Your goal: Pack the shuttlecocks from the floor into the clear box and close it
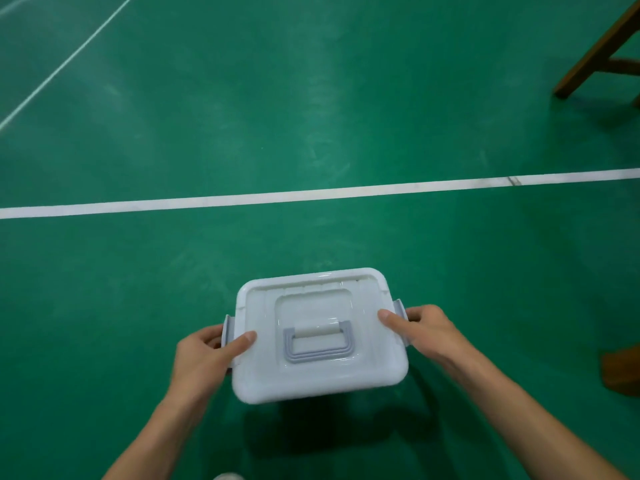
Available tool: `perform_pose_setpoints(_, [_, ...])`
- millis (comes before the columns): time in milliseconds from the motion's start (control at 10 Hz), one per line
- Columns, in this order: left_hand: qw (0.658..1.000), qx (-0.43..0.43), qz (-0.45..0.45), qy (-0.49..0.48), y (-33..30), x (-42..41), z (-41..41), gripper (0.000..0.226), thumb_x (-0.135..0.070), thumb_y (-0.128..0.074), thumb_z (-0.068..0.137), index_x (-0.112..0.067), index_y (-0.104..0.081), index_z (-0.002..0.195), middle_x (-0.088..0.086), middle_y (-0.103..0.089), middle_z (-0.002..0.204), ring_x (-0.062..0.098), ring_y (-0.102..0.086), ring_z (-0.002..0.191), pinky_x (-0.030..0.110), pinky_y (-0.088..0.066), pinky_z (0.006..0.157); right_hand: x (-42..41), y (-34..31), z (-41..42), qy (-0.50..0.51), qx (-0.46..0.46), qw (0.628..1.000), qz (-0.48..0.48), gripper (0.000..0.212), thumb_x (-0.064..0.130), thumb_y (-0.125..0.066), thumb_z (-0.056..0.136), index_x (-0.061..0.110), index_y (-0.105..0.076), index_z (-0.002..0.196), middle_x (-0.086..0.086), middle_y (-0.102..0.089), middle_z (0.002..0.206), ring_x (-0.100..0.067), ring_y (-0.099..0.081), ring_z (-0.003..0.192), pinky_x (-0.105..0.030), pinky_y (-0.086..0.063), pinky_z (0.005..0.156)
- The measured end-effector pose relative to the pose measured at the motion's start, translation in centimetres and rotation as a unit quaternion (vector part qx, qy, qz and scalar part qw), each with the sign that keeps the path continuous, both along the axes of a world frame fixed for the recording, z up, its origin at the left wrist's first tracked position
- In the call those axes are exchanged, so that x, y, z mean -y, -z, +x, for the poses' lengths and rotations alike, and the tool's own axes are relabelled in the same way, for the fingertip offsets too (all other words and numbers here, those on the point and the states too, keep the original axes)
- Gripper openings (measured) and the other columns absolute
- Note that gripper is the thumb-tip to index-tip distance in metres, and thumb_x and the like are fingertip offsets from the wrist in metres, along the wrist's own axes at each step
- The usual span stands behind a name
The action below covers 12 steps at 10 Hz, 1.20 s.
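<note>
Indoor sports court: green floor (311, 98), white boundary line (311, 195), wooden furniture leg (595, 50) at edge

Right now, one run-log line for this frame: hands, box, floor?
left hand: grips left latch | right hand: grips right latch | box: lid on, handle flat | floor: no shuttlecocks visible

Floor (311, 116): open ahead of box (320, 372), crossed only by flat line (311, 194) | Far right: wooden legs (595, 53) obstructed | Near right: brown object (623, 370) at edge | Box sides: occupied by left hand (204, 358), right hand (426, 329)
</note>
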<state>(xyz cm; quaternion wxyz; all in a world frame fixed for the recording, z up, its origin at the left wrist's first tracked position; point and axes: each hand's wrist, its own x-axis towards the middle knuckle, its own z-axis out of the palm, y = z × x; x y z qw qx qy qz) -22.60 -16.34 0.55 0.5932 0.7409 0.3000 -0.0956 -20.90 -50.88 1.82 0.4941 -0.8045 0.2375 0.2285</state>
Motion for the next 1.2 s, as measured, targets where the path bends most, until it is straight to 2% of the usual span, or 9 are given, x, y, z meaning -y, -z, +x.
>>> perform_pose_setpoints(100, [0.998, 0.047, 0.042, -0.002, 0.2, 0.3, 1.2, 0.039, -0.01, -0.089, 0.08, -0.011, -0.075, 0.116, -0.001, -0.081, 0.104, 0.017, -0.078, 0.095, 0.046, -0.061, 0.094, -0.8, 0.2, 0.2, 0.009, 0.019, 0.999, -0.038, 0.038, 0.049, -0.079, 0.086, 0.011, -0.078, 0.089, -0.002, -0.081, 0.088, -0.027, -0.078, 0.089, -0.042, -0.062, 0.085])
perform_pose_setpoints(200, [0.993, 0.072, 0.095, 0.019, 0.3, 0.6, 1.4, 0.043, -0.015, -0.087, 0.083, -0.014, -0.075, 0.124, -0.008, -0.08, 0.107, 0.011, -0.078, 0.095, 0.046, -0.061, 0.094, -1.7, 0.6, 0.3, 0.012, 0.04, 0.994, -0.1, 0.041, 0.062, -0.073, 0.073, 0.023, -0.075, 0.087, 0.012, -0.079, 0.082, -0.018, -0.076, 0.082, -0.047, -0.061, 0.084])
perform_pose_setpoints(300, [0.984, 0.091, 0.148, 0.031, 0.3, 0.8, 1.2, 0.041, -0.018, -0.084, 0.086, -0.018, -0.075, 0.126, -0.007, -0.08, 0.105, 0.008, -0.076, 0.092, 0.042, -0.062, 0.09, -2.8, 0.2, -0.2, 0.005, 0.06, 0.983, -0.175, 0.027, 0.052, -0.07, 0.087, 0.026, -0.072, 0.09, 0.015, -0.076, 0.085, -0.019, -0.072, 0.084, -0.041, -0.059, 0.082])
perform_pose_setpoints(600, [0.945, 0.092, 0.309, 0.063, 0.0, 1.6, 1.2, 0.035, -0.032, -0.074, 0.092, -0.029, -0.075, 0.126, 0.003, -0.08, 0.107, 0.03, -0.076, 0.103, 0.045, -0.061, 0.083, -4.4, 0.2, -1.1, -0.033, 0.121, 0.943, -0.308, 0.037, 0.044, -0.055, 0.099, 0.014, -0.052, 0.078, -0.002, -0.065, 0.073, -0.034, -0.062, 0.076, -0.039, -0.055, 0.071])
perform_pose_setpoints(800, [0.918, 0.102, 0.363, 0.121, 0.9, 1.4, 1.1, 0.021, -0.035, -0.059, 0.097, -0.025, -0.072, 0.11, -0.001, -0.077, 0.088, 0.03, -0.068, 0.077, 0.043, -0.059, 0.069, -4.6, 0.1, -1.7, -0.081, 0.141, 0.924, -0.345, 0.03, 0.046, -0.04, 0.104, 0.022, -0.052, 0.091, -0.003, -0.067, 0.084, -0.033, -0.063, 0.079, -0.044, -0.056, 0.075])
perform_pose_setpoints(900, [0.93, 0.092, 0.332, 0.126, 0.9, 0.6, 2.0, 0.027, -0.04, -0.059, 0.096, -0.028, -0.07, 0.117, -0.006, -0.077, 0.107, 0.023, -0.071, 0.087, 0.043, -0.06, 0.079, -4.1, -0.6, -1.4, -0.076, 0.143, 0.931, -0.326, 0.028, 0.048, -0.046, 0.099, 0.025, -0.061, 0.106, 0.001, -0.069, 0.088, -0.031, -0.064, 0.081, -0.042, -0.056, 0.075])
perform_pose_setpoints(1000, [0.927, 0.078, 0.328, 0.164, 0.4, -0.4, 4.1, 0.035, -0.053, -0.058, 0.095, -0.026, -0.071, 0.114, -0.01, -0.076, 0.108, 0.016, -0.072, 0.085, 0.042, -0.062, 0.079, -3.4, -0.9, -0.3, -0.114, 0.136, 0.928, -0.327, 0.04, 0.053, -0.048, 0.096, 0.023, -0.06, 0.119, 0.0, -0.072, 0.1, -0.03, -0.067, 0.088, -0.04, -0.055, 0.077])
perform_pose_setpoints(1100, [0.905, 0.067, 0.362, 0.215, -0.3, -0.6, 7.7, 0.049, -0.068, -0.052, 0.09, -0.025, -0.074, 0.098, -0.008, -0.078, 0.096, 0.019, -0.073, 0.084, 0.04, -0.062, 0.078, -2.4, -1.3, 2.4, -0.135, 0.122, 0.921, -0.343, 0.049, 0.058, -0.046, 0.095, 0.022, -0.061, 0.123, 0.0, -0.073, 0.106, -0.03, -0.068, 0.095, -0.04, -0.055, 0.081])
perform_pose_setpoints(1200, [0.867, 0.059, 0.425, 0.254, -1.7, -0.5, 11.7, 0.07, -0.082, -0.04, 0.088, -0.019, -0.065, 0.072, -0.002, -0.069, 0.065, 0.026, -0.068, 0.067, 0.038, -0.06, 0.066, -2.6, -1.4, 5.5, -0.137, 0.123, 0.921, -0.344, 0.059, 0.069, -0.042, 0.094, 0.023, -0.067, 0.121, -0.001, -0.076, 0.109, -0.032, -0.069, 0.102, -0.041, -0.055, 0.084])
